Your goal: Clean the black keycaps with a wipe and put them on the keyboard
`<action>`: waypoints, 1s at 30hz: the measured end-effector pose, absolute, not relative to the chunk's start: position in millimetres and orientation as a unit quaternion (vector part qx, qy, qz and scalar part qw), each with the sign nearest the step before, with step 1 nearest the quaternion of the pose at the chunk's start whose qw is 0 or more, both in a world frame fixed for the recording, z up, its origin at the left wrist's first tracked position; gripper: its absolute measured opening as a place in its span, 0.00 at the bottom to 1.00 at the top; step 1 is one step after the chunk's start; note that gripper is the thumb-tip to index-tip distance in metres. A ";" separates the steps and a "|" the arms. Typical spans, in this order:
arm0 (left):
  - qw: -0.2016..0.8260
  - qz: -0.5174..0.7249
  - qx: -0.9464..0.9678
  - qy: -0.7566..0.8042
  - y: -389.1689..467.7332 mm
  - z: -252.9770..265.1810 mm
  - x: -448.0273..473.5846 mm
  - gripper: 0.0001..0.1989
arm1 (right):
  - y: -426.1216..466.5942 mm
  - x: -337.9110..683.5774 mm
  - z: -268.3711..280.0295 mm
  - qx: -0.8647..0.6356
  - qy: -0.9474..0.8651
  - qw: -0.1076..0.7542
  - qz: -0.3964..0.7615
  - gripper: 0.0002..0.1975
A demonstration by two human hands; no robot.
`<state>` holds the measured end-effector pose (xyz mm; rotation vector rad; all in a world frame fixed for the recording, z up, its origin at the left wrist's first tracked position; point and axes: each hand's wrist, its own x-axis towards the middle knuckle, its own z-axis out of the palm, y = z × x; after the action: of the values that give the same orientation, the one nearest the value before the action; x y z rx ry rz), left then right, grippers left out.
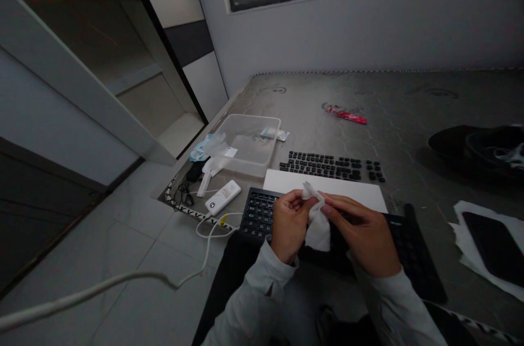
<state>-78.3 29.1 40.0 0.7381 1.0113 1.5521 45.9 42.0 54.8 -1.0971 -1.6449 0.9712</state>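
Wipe (317,226) at lower centre of frame, pinched between both hands: left hand (289,223) fingers closed on its upper edge, right hand (362,234) fingers closed on its side. Held just above black keyboard (413,258). Loose keycaps (331,165) laid in rows above white sheet (327,185); clear tub (248,144) left of them. Risk: sleeve or dangling wipe brushing the keycaps and scattering rows; thin wipe may tear if pulled apart.
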 end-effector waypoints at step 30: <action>0.565 0.652 0.277 0.422 30.1 40.1 -78.7 0.14 | 39.9 33.6 49.7 -0.469 -0.663 0.488 0.321 0.11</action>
<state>-78.7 30.1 40.1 0.6525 0.9928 1.5342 33.6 39.9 49.7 -1.1392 -1.6119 0.7798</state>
